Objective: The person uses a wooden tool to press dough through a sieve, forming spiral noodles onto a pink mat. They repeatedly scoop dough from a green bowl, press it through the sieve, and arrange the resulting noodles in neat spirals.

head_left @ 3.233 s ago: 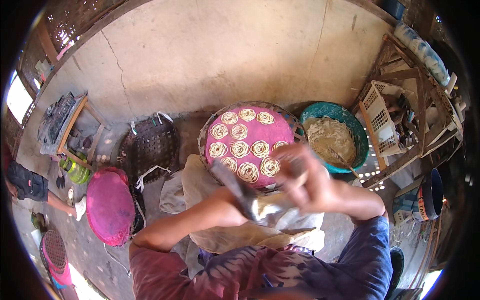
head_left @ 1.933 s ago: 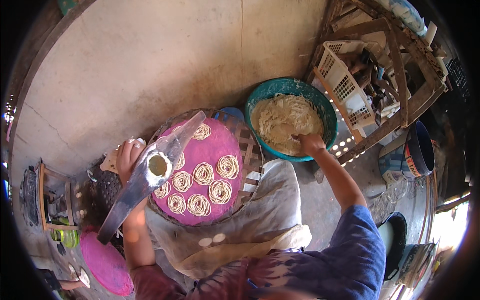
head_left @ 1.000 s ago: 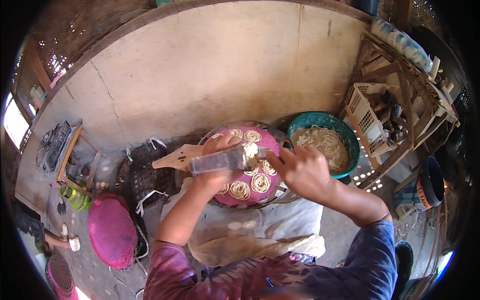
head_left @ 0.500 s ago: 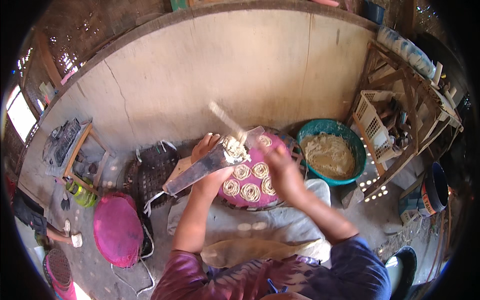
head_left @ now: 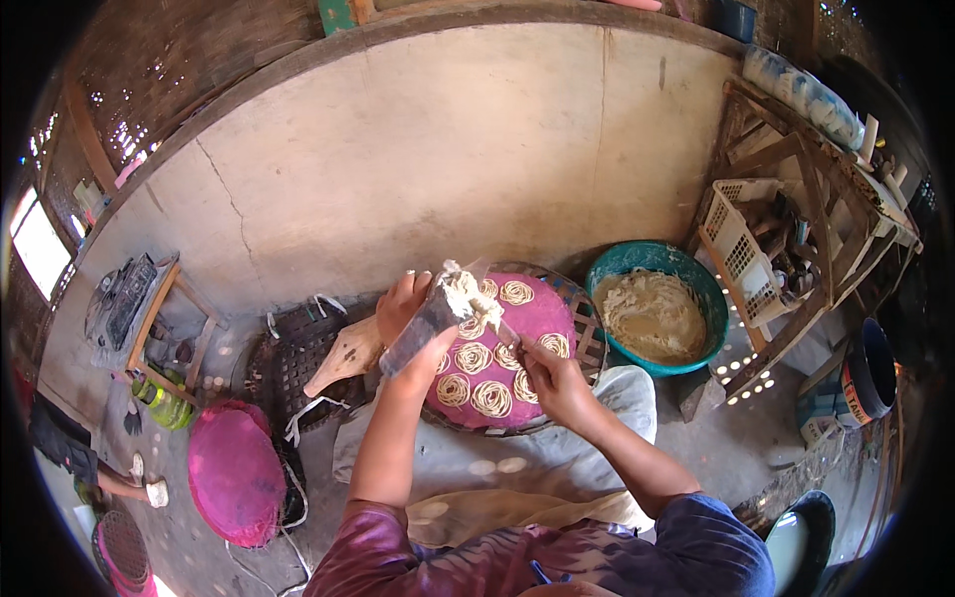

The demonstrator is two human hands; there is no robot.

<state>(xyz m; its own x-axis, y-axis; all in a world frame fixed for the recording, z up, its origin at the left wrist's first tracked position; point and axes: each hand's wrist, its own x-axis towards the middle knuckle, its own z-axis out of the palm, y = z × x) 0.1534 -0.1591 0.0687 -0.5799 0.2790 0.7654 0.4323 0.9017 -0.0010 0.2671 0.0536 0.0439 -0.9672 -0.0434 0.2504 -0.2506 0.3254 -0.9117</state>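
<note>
I sat in a rustic food workshop: bare concrete floor, woven bamboo wall, dough bowl, wooden shelves.

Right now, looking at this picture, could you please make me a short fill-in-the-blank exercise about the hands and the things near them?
1. The left hand holds a tube-shaped press filled with ____.
2. The noodle spirals lie on a round tray of ____ colour.
3. The teal basin of dough stands to the ____ of that tray.
4. The right hand is ____ the tray.

Missing words: dough; pink; right; over
</note>
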